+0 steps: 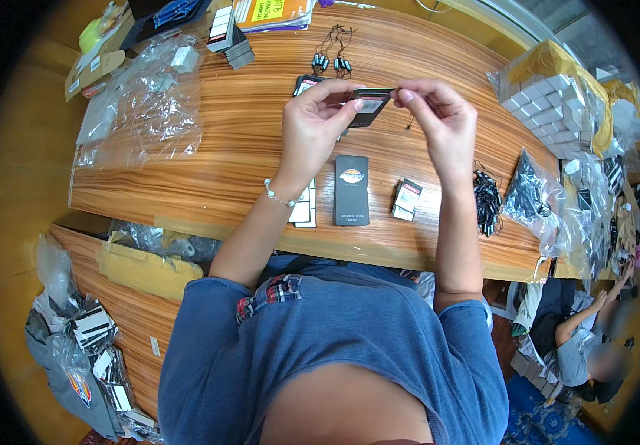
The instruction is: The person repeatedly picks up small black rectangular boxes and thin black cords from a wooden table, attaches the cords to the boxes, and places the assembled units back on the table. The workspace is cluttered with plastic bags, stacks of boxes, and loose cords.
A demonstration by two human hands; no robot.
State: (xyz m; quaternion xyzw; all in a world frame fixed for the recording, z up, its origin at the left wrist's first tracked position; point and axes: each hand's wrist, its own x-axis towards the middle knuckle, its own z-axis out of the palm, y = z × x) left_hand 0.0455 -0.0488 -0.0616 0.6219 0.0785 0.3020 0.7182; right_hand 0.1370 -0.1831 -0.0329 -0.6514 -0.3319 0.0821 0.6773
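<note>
Clock directions centre on the dark tag held between both hands. At ten o'clock stands a stack of cards. The left hand grips the tag's left side between thumb and fingers. Towards eleven, light-blue pieces with dark cords lie on the table. At six lies a long dark tag; at five, small red-and-white cards. The right hand pinches narrowly at the held tag's right corner, a thin cord hanging below. At four, loose black cords are heaped. Work seems midway: one piece unfinished, cords and cards left over; the finished count cannot be told.
</note>
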